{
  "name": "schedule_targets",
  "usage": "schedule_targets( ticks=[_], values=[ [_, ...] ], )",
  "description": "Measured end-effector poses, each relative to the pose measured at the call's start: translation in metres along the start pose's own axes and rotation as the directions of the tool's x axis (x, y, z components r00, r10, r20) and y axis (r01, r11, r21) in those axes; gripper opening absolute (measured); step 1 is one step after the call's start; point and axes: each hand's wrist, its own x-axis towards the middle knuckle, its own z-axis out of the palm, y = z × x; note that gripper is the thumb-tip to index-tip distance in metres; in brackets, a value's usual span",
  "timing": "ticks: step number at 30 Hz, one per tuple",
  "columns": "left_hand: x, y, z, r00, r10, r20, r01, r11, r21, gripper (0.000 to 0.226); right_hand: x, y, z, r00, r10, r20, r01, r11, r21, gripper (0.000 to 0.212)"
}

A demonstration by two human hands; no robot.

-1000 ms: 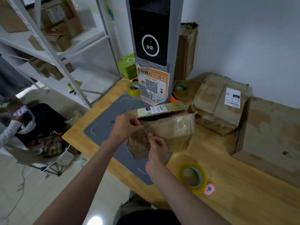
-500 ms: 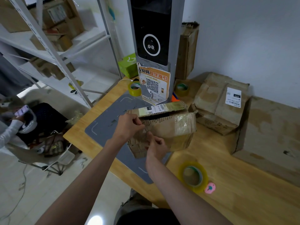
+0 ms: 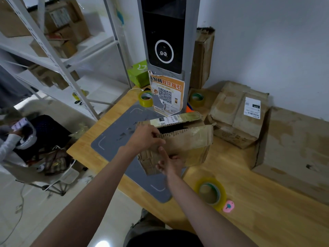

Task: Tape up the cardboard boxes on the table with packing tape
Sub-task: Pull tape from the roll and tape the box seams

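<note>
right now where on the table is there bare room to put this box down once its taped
Bare wood lies in front of the large flat carton, right of the tape roll and pink item. The grey mat is bare left of the open box. The back is crowded: kiosk, two more rolls, stacked parcels.

The left hand [image 3: 145, 138] covers the near left corner of the box [image 3: 187, 145], and its fingertips are out of sight at the flap edge. The right hand [image 3: 170, 163] hides part of the box's front face. The big carton [image 3: 293, 148] is cut off by the right edge. The label [image 3: 252, 108] print is too small to read. The 2 forearms run off the bottom edge.
</note>
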Motion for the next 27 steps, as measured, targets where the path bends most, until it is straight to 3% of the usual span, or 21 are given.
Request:
schedule_targets(
  ticks=[4, 8, 13, 19, 24, 27],
  values=[
    [0.013, -0.003, -0.005, 0.998, 0.048, 0.051, -0.048, 0.999, 0.007, 0.032, -0.002, 0.001, 0.0, 0.994, 0.093, 0.052, -0.092, 0.995, -0.025, 0.024],
    [0.012, -0.003, -0.011, 0.989, 0.097, 0.115, -0.095, 0.995, -0.024, 0.016, 0.001, 0.003, 0.0, 0.999, 0.04, 0.022, -0.039, 0.999, -0.035, 0.052],
    [0.007, 0.003, -0.009, 0.966, 0.11, 0.232, -0.139, 0.984, 0.11, 0.05, 0.0, 0.003, 0.0, 0.999, 0.031, 0.013, -0.031, 0.998, -0.047, 0.041],
    [0.008, -0.004, -0.003, 0.961, 0.162, 0.226, -0.183, 0.98, 0.075, 0.051, 0.0, 0.004, -0.003, 0.999, -0.024, 0.025, 0.025, 0.998, -0.063, 0.039],
    [0.007, -0.009, -0.002, 0.973, 0.082, 0.217, -0.079, 0.997, -0.02, 0.052, -0.001, 0.003, -0.006, 0.999, -0.046, 0.014, 0.047, 0.996, -0.075, 0.046],
    [0.005, -0.007, 0.001, 0.978, 0.1, 0.183, -0.091, 0.994, -0.057, 0.05, -0.003, -0.005, -0.012, 0.999, -0.042, -0.006, 0.041, 0.992, -0.117, 0.045]
  ],
)
